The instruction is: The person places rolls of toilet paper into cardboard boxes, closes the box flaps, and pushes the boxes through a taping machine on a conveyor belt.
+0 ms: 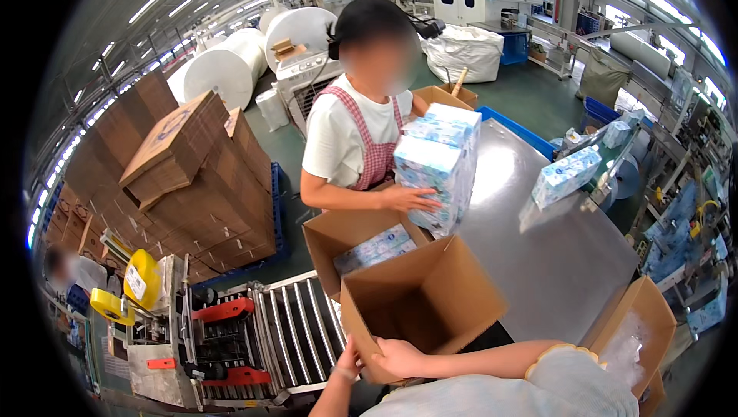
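An open, bare-bottomed cardboard box is tilted in front of me, its mouth facing up and away. My right hand grips its near edge, with the fingers over the rim. Close beside it, my left hand holds the outer left corner, its fingers partly hidden. Just beyond stands a second open box with blue-and-white flowered packs inside. Across from me a person in a checked apron holds a stack of similar packs in both hands above that box.
A roller conveyor and a taping machine with yellow tape rolls lie to the left. A metal table on the right bears a flowered pack. Another open carton is at lower right; stacked cartons stand far left.
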`<control>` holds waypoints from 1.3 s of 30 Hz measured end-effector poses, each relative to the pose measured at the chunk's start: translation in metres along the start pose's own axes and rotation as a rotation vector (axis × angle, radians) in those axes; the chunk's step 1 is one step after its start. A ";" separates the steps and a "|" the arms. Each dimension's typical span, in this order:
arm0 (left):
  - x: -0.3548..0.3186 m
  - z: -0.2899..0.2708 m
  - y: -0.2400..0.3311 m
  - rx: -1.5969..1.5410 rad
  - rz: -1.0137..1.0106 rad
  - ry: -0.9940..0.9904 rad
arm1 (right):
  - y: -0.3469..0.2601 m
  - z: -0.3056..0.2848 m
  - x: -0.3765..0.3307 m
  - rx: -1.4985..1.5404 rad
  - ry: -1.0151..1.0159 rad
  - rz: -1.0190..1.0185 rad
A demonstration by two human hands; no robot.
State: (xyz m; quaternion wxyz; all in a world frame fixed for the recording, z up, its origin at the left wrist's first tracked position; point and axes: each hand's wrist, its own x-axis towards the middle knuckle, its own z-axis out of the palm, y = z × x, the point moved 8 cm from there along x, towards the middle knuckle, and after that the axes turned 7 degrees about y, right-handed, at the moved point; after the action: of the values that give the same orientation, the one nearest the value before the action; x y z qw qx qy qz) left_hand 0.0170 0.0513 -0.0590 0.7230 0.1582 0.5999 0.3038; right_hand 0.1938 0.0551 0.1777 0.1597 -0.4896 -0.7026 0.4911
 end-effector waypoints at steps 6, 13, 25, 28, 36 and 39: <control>-0.135 0.162 0.099 -0.020 0.653 -0.088 | 0.065 0.026 -0.036 0.113 -0.501 -0.077; -0.074 0.087 0.063 0.187 0.617 0.216 | 0.161 -0.181 -0.022 -1.593 0.228 -0.133; -0.055 -0.036 0.064 1.228 0.634 0.960 | 0.272 -0.358 -0.043 -0.567 0.690 0.052; -0.132 0.083 0.129 1.417 0.981 0.992 | 0.242 -0.485 -0.096 -0.734 1.104 -0.014; -0.129 0.350 0.186 1.356 1.530 0.237 | 0.409 -0.622 -0.107 -1.204 0.760 0.514; -0.108 0.427 0.189 1.365 1.605 0.034 | 0.368 -0.588 -0.058 -0.908 0.500 0.471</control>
State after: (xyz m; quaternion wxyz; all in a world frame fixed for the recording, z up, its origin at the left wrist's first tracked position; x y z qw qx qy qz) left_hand 0.3708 0.1861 0.2350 0.0587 0.8783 0.3729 0.2934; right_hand 0.8314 0.3341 0.1552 -0.0193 -0.7540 -0.6559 0.0315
